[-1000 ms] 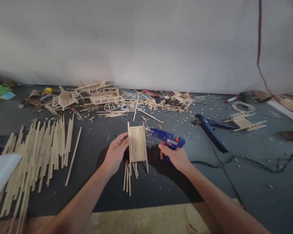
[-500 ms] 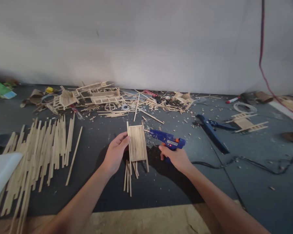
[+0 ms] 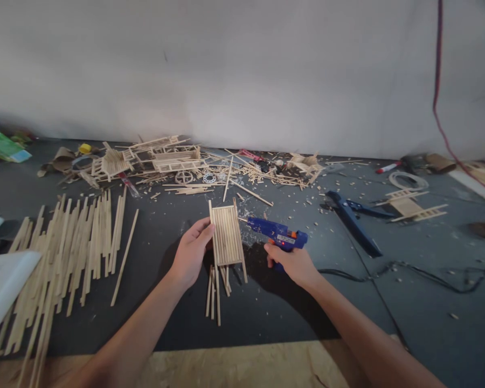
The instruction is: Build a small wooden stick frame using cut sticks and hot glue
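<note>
My left hand [image 3: 191, 253] grips the left edge of a small panel of glued wooden sticks [image 3: 227, 235], which stands tilted on the dark table. My right hand [image 3: 291, 262] holds a blue glue gun [image 3: 277, 232] by its handle. The gun's nozzle points left and touches the panel's upper right edge. A few loose short sticks [image 3: 215, 288] lie under and in front of the panel.
Long wooden sticks [image 3: 68, 249] are spread at the left. Stick models and scraps [image 3: 165, 159] are piled along the back wall. Blue pliers [image 3: 352, 219] and a small stick frame [image 3: 410, 206] lie at the right. The gun's black cord [image 3: 408, 268] trails right.
The view has shifted slightly. Both hands keep their grips, and the nozzle has stayed at the panel's right edge.
</note>
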Demonstrator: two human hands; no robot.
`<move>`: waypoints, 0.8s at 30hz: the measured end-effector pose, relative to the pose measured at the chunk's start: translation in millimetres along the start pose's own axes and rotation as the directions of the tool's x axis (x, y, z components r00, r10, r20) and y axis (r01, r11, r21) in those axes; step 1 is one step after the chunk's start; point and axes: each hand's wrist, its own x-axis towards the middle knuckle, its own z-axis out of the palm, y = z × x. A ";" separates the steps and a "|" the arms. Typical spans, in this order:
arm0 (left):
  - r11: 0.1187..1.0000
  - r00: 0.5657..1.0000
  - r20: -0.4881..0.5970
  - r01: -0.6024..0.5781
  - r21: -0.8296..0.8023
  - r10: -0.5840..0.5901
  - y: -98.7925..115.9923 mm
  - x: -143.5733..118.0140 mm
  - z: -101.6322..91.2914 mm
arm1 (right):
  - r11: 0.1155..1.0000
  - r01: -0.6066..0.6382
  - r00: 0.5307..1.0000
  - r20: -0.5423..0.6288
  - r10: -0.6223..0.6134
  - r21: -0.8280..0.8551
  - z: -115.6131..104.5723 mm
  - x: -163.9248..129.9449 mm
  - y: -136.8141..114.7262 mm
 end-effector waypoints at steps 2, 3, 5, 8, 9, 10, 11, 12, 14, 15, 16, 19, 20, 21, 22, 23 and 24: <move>1.000 1.000 0.001 -0.001 0.000 0.001 0.7 -0.1 -0.1 | 1.000 0.004 1.000 0.010 -0.004 -0.005 -0.1 0.7 1.1; 1.000 1.000 0.002 -0.002 -0.003 0.002 1.0 -0.1 -0.1 | 1.000 0.004 1.000 0.012 -0.004 -0.008 -0.2 1.1 1.5; 1.000 1.000 0.002 -0.003 -0.010 0.003 1.9 -0.3 0.0 | 1.000 0.002 1.000 0.011 -0.002 -0.018 -0.3 1.6 1.8; 1.000 1.000 -0.015 0.001 -0.011 -0.001 3.2 -0.6 0.3 | 0.999 0.002 1.000 0.014 -0.002 -0.036 -0.8 1.2 1.2; 1.000 1.000 -0.022 0.005 -0.008 -0.005 3.5 -0.7 0.4 | 0.999 0.004 1.000 0.017 -0.004 -0.042 -0.9 0.8 0.9; 1.000 1.000 -0.028 0.009 -0.004 -0.009 3.6 -0.7 0.4 | 0.999 0.005 1.000 0.020 -0.004 -0.047 -1.1 0.4 0.7; 1.000 0.999 -0.034 0.012 -0.001 -0.012 3.7 -0.7 0.3 | 0.999 0.004 1.000 0.022 -0.003 -0.049 -1.2 0.1 0.6; 1.000 0.999 -0.038 0.012 0.000 -0.012 3.8 -0.7 0.2 | 0.999 0.004 1.000 0.022 -0.003 -0.049 -1.3 -0.2 0.6; 1.000 0.999 -0.037 0.010 -0.002 -0.010 3.8 -0.6 0.1 | 0.999 0.005 1.000 0.022 -0.004 -0.046 -1.3 -0.4 0.9; 1.000 0.999 -0.035 0.008 -0.006 -0.008 3.8 -0.6 0.1 | 0.999 0.006 1.000 0.025 -0.005 -0.046 -1.2 -0.4 1.2; 1.000 0.999 -0.033 0.007 -0.009 -0.007 3.9 -0.6 0.1 | 0.999 0.010 1.000 0.029 -0.008 -0.048 -1.2 -0.3 1.5; 1.000 0.999 -0.032 0.003 -0.019 -0.004 4.2 -0.3 0.1 | 0.998 0.014 0.999 0.039 -0.011 -0.057 -1.0 0.4 1.8; 1.000 0.999 -0.032 0.001 -0.023 -0.001 4.3 -0.2 0.0 | 0.998 0.015 0.999 0.040 -0.012 -0.060 -1.0 0.6 1.5; 1.000 0.999 -0.033 -0.001 -0.026 0.000 4.2 0.0 -0.1 | 0.998 0.016 0.999 0.039 -0.013 -0.064 -1.0 0.6 1.0; 1.000 0.999 -0.033 -0.002 -0.030 0.001 4.1 0.1 -0.3 | 0.997 0.017 0.999 0.041 -0.014 -0.073 -1.2 0.6 0.4; 0.999 0.999 -0.033 -0.002 -0.033 0.001 3.9 0.3 -0.5 | 0.997 0.018 0.999 0.042 -0.015 -0.081 -1.4 0.4 -0.3; 0.999 0.999 -0.035 -0.002 -0.037 0.001 3.6 0.5 -0.8 | 0.996 0.019 0.999 0.042 -0.015 -0.087 -1.6 0.0 -1.1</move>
